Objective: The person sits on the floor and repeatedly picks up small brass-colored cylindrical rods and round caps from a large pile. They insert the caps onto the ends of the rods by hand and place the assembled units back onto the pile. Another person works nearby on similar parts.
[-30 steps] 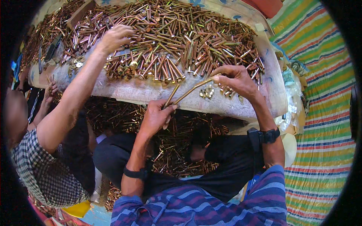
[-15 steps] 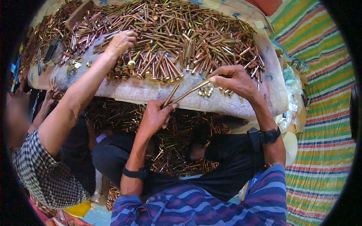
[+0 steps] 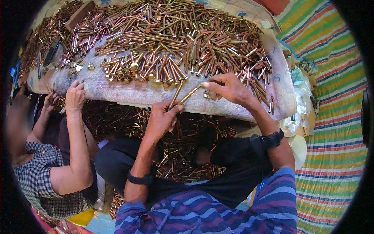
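Observation:
My left hand (image 3: 161,117) is closed around two long brass-coloured bolts, held over the near edge of the padded table. One bolt (image 3: 176,94) points up and away from me; the other bolt (image 3: 190,94) slants to the right. The far end of that slanted bolt is pinched between the thumb and fingers of my right hand (image 3: 230,89). Whether a small part sits under those fingertips is hidden. Just below them lies a little cluster of shiny nuts (image 3: 207,94) on the cloth.
A large heap of bolts (image 3: 167,35) covers the cloth-topped table (image 3: 128,93). More loose bolts (image 3: 183,152) lie below, around my legs. On my left sits a co-worker in a checked shirt (image 3: 43,160), a hand (image 3: 74,95) raised at the table edge. A striped sheet (image 3: 331,128) spreads at right.
My right hand has drawn in slightly down and left along the slanted bolt. The co-worker's arm has pulled back from the heap to the table's near edge.

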The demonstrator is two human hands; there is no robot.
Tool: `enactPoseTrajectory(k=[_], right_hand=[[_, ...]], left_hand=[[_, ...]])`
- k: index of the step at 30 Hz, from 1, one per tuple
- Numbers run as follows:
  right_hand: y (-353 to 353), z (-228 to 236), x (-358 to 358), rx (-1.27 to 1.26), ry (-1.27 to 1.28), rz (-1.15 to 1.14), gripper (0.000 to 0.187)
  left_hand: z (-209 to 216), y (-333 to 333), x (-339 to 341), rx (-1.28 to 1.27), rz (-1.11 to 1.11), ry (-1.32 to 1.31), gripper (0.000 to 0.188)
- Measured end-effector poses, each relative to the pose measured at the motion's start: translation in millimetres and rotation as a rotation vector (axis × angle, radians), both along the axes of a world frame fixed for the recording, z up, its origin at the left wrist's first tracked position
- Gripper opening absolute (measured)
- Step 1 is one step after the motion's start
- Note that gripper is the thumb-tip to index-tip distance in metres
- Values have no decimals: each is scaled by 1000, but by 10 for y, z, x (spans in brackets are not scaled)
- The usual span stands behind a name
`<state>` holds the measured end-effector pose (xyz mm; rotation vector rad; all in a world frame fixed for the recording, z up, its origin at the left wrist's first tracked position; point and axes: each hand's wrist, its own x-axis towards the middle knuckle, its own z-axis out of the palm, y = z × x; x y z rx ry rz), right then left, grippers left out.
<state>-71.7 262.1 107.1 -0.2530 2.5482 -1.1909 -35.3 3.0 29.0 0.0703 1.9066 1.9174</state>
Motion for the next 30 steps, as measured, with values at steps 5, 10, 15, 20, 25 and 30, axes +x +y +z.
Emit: enactPoseTrajectory(k=[5,10,15,20,25,30], right_hand=[[78,-246,-8,528,334,102,36],[33,-376,-18,604,310,117,37],[-12,-348,-36,597,238,54,36],[-21,-317,-34,515,256,6,37],[-10,-190,-47,45,122,-110,25],[-59,-20,16,-368,-41,-164,16]], left_hand=[[-36,-38,-35,-17,30,-16,19],[-9,-31,-12,-27,30,-4,20],[-8,-30,-24,-19,17,-18,20],[-41,-26,-26,-21,26,-5,20],[-33,-35,-29,-4,32,-22,20],[-7,-32,-15,-2,25,-8,20]])
